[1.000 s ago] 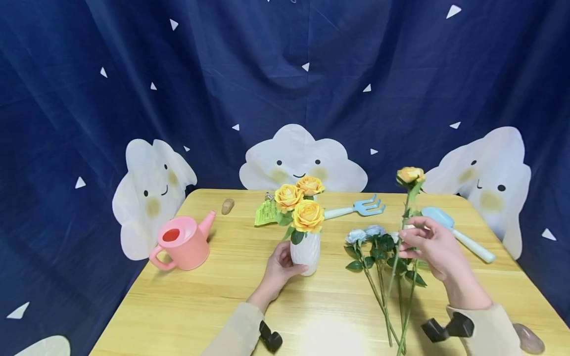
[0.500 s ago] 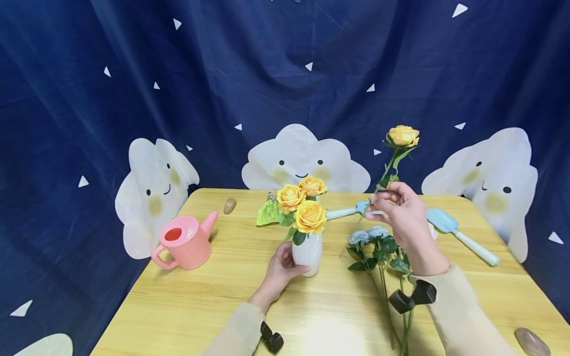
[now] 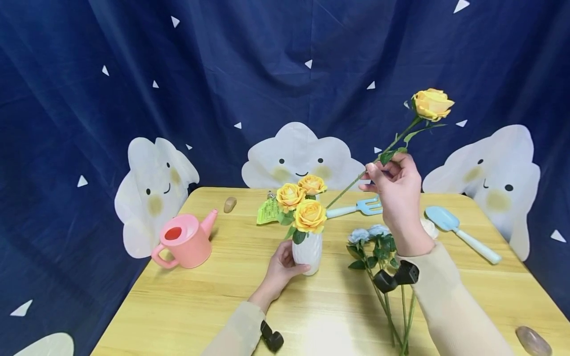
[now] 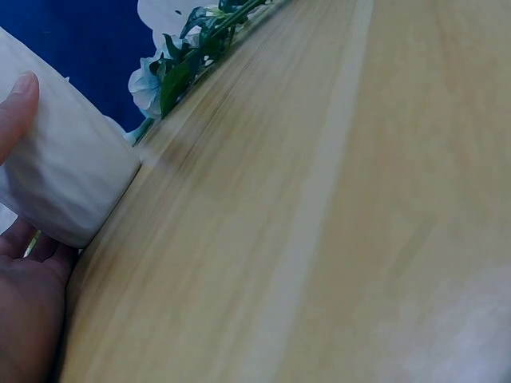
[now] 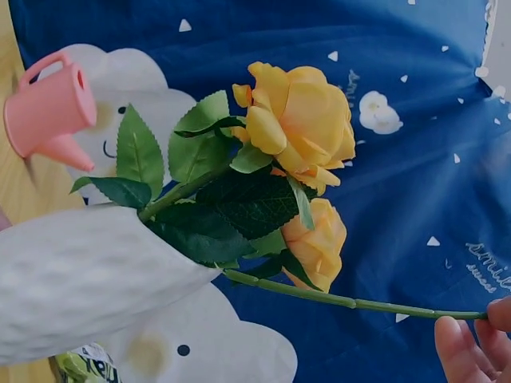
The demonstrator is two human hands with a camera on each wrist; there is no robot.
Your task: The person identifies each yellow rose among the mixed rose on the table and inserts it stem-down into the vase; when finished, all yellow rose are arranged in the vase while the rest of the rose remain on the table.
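Note:
A white textured vase [image 3: 307, 254] stands upright on the table, with several yellow roses [image 3: 309, 216] in it. My left hand [image 3: 281, 267] grips the vase low on its left side, thumb across the front. Up to the right, my right hand [image 3: 396, 190] pinches the green stem of another yellow rose [image 3: 433, 105], which tilts with its bloom up and right. In the right wrist view the lower end of that stem [image 5: 351, 302] reaches the vase's mouth, beside the leaves of the other roses. Fingertips of the right hand [image 5: 479, 335] show at the stem there.
Pale blue flowers [image 3: 367, 234] with long stems lie on the table [image 3: 213, 306] under my right forearm. A pink watering can [image 3: 187, 242] stands left. Behind are a blue hand rake [image 3: 368, 206], a blue trowel [image 3: 445, 220], a green packet [image 3: 267, 212] and a stone [image 3: 229, 204]; another stone [image 3: 532, 340] lies front right.
My right hand has lifted the yellow rose from above the blue flowers, moving up and left, and its stem now slants to the vase's mouth. The left hand keeps its grip on the vase.

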